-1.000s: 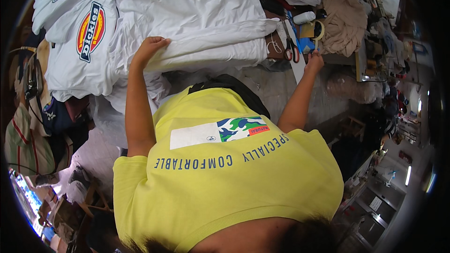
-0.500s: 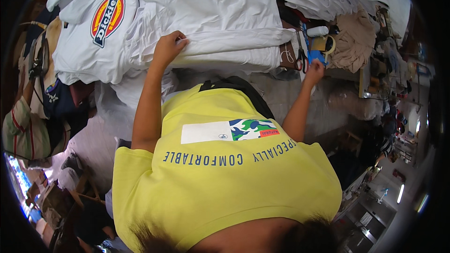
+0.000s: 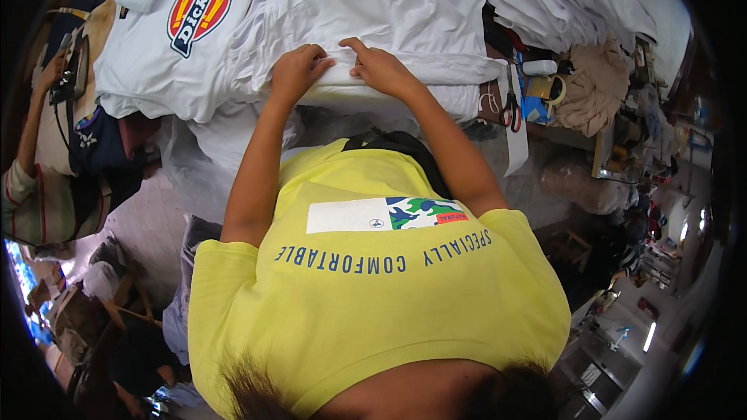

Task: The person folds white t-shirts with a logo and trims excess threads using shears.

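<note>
On white fabric (image 3: 366,0), left hand (image 3: 292,74), pinch unclear, right hand (image 3: 381,72), fingers (image 3: 355,46) spread.

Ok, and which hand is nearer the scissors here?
The right. The right hand is at the folded white fabric, left of the scissors and apart from them; the left hand is at the same fabric, farther left.
</note>
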### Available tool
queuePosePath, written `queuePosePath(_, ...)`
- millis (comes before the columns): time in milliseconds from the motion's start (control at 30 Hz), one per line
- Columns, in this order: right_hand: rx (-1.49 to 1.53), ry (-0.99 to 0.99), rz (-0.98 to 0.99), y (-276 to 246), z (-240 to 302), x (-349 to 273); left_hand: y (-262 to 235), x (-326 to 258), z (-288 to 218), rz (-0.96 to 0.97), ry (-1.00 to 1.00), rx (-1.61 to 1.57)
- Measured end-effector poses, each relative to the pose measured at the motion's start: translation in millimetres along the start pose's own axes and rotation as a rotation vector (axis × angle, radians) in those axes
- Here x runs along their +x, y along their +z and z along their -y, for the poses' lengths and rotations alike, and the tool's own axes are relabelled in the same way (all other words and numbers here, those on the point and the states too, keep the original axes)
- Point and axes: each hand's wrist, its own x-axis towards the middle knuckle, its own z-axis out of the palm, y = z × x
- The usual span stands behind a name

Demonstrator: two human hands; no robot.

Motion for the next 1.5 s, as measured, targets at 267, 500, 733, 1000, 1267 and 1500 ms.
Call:
queuePosePath(267,0.233,-0.044,0.019,1,-15,-1,0,0,7,0.028,-0.097,-0.094)
queuePosePath(500,0.382,-0.032,-0.041,3,-15,-2,-1,1,7,0.037,-0.136,-0.098)
queuePosePath(733,-0.041,-0.009,-0.019,17,5,14,-2,2,6,0.079,-0.164,-0.090)
queuePosePath(1000,-0.481,0.071,-0.130,32,27,17,3,1,8,0.058,-0.127,-0.059)
queuePosePath(1267,-0.427,0.306,-0.090,8,13,23,3,1,9,0.056,-0.095,-0.004)
queuePosePath(1500,-0.370,0.088,-0.423,-20,-79,-31,-37,-6,15,0.128,0.114,0.122)
